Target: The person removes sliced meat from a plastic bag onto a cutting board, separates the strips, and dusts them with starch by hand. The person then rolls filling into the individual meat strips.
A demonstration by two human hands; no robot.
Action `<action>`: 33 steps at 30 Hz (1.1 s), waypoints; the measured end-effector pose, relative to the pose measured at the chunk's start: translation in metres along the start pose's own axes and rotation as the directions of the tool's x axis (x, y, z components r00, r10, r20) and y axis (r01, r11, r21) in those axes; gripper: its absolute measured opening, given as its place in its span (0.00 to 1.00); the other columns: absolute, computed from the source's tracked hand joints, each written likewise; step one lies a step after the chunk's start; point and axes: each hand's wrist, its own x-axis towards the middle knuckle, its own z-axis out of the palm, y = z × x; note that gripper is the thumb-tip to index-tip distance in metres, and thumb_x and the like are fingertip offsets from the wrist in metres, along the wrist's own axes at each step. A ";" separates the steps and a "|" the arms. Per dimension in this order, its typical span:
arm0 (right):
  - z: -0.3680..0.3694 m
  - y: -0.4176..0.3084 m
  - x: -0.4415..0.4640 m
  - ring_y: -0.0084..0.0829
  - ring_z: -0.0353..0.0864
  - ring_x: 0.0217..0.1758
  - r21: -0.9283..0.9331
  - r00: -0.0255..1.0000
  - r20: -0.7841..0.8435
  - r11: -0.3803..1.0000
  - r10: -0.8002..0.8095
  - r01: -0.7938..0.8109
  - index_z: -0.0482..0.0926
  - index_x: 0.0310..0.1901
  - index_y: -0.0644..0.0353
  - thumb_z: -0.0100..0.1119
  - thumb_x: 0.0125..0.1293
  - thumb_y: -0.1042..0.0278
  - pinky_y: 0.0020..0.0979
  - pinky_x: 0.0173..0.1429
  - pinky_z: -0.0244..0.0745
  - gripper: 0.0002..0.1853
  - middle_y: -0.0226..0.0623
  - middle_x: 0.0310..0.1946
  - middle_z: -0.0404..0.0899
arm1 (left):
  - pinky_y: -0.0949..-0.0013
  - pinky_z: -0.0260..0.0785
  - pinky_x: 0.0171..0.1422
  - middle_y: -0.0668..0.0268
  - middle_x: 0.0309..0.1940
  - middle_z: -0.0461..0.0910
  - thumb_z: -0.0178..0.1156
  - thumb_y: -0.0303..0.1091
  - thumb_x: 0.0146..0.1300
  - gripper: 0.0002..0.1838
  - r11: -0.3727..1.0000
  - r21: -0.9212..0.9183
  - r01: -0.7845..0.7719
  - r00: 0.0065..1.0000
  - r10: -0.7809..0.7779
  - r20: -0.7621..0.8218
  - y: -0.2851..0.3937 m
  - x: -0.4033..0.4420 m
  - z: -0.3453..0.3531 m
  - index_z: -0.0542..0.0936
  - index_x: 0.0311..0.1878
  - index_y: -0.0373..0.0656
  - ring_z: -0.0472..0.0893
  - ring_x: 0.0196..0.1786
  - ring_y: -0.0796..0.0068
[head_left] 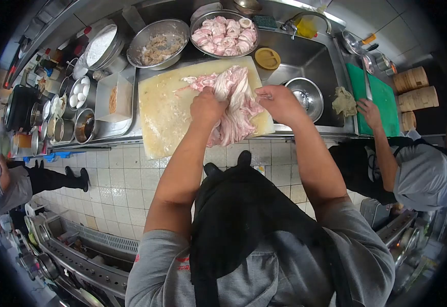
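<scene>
A loose, crumpled sheet of raw caul fat [234,102], pink and white, is spread over the right part of a worn cutting board [167,117]. Its lower end hangs at the board's front edge. My left hand [208,106] is closed on the sheet's left side, fingertips partly hidden. At the right side my right hand [279,104] pinches the sheet's edge between thumb and fingers. Behind the board stand a metal bowl of pale minced filling [159,49] and a bowl of rolled pink-and-white pieces [225,36].
To the right are a sink [315,53] with a metal bowl [305,96], a yellow-lidded tub [267,59] and a co-worker's hand [369,112] with a cleaver [366,84] on a green board [385,105]. Eggs [79,92] and a white container [115,97] stand left.
</scene>
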 end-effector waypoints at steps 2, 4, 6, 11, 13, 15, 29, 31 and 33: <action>0.013 0.015 0.015 0.48 0.82 0.51 0.026 1.000 0.003 0.999 0.027 -0.027 0.81 0.50 0.64 0.63 0.60 0.60 0.40 0.57 0.75 0.20 0.52 0.45 0.83 | 0.57 0.72 0.61 0.49 0.52 0.80 0.69 0.51 0.50 0.36 0.993 0.091 0.078 0.997 -0.080 0.021 0.009 0.006 -0.002 0.74 0.58 0.36 0.79 0.56 0.50; 0.029 0.024 0.034 0.47 0.81 0.54 -0.048 0.992 0.038 0.992 0.121 -0.119 0.79 0.52 0.65 0.65 0.57 0.51 0.41 0.58 0.74 0.27 0.52 0.48 0.82 | 0.57 0.72 0.62 0.47 0.52 0.80 0.69 0.53 0.49 0.40 0.978 0.171 0.121 0.989 -0.134 0.068 0.011 0.010 0.003 0.71 0.59 0.33 0.79 0.57 0.50; 0.044 0.019 0.050 0.47 0.80 0.56 -0.082 0.986 0.021 0.983 0.164 -0.162 0.77 0.54 0.64 0.66 0.56 0.48 0.42 0.60 0.73 0.30 0.51 0.50 0.81 | 0.58 0.71 0.62 0.47 0.52 0.80 0.69 0.53 0.49 0.40 0.974 0.195 0.114 0.991 -0.125 0.047 0.015 0.013 0.011 0.71 0.59 0.33 0.79 0.57 0.50; 0.064 0.008 0.073 0.49 0.78 0.59 -0.207 0.965 -0.102 0.943 0.243 -0.260 0.69 0.61 0.61 0.66 0.52 0.52 0.42 0.64 0.71 0.36 0.53 0.54 0.78 | 0.57 0.71 0.62 0.45 0.53 0.79 0.68 0.51 0.49 0.38 0.974 0.138 0.182 0.982 -0.188 0.034 0.023 0.019 0.014 0.72 0.57 0.32 0.79 0.57 0.49; 0.061 0.013 0.080 0.49 0.79 0.58 -0.128 0.955 -0.095 0.948 0.281 -0.292 0.71 0.60 0.63 0.65 0.52 0.55 0.42 0.63 0.71 0.34 0.54 0.53 0.79 | 0.61 0.72 0.58 0.46 0.49 0.81 0.68 0.48 0.48 0.35 0.989 -0.062 0.136 0.991 -0.135 0.015 0.012 0.025 0.012 0.75 0.55 0.32 0.82 0.53 0.52; 0.057 0.024 0.087 0.49 0.80 0.56 -0.051 0.944 -0.081 0.945 0.319 -0.323 0.72 0.59 0.65 0.64 0.52 0.58 0.41 0.62 0.72 0.33 0.55 0.52 0.80 | 0.63 0.73 0.56 0.49 0.47 0.82 0.68 0.43 0.49 0.31 0.939 -0.316 0.136 0.990 -0.142 0.004 -0.005 0.028 0.014 0.76 0.54 0.32 0.82 0.50 0.56; 0.060 0.016 0.057 0.45 0.82 0.48 0.354 0.976 -0.194 0.921 -0.098 0.163 0.80 0.50 0.62 0.60 0.59 0.69 0.35 0.54 0.75 0.17 0.47 0.49 0.82 | 0.69 0.75 0.47 0.61 0.41 0.84 0.66 0.25 0.54 0.21 0.516 -0.856 -0.038 0.999 0.002 -0.043 -0.011 0.033 0.007 0.77 0.53 0.33 0.83 0.41 0.71; 0.079 0.031 0.056 0.49 0.76 0.60 -0.003 0.907 -0.048 0.909 -0.417 0.418 0.79 0.52 0.63 0.59 0.61 0.69 0.38 0.66 0.69 0.17 0.51 0.57 0.77 | 0.68 0.75 0.47 0.56 0.42 0.84 0.68 0.28 0.52 0.21 0.864 -0.497 -0.086 0.978 -0.023 -0.209 -0.025 0.018 0.007 0.79 0.50 0.36 0.84 0.41 0.66; 0.083 0.035 0.035 0.50 0.72 0.64 -0.054 0.935 -0.012 0.934 -0.355 0.354 0.77 0.56 0.66 0.56 0.61 0.75 0.41 0.69 0.66 0.20 0.52 0.61 0.74 | 0.67 0.76 0.47 0.53 0.43 0.83 0.69 0.29 0.50 0.21 0.861 -0.507 -0.045 0.990 -0.029 -0.137 -0.039 -0.002 0.007 0.80 0.49 0.38 0.84 0.40 0.63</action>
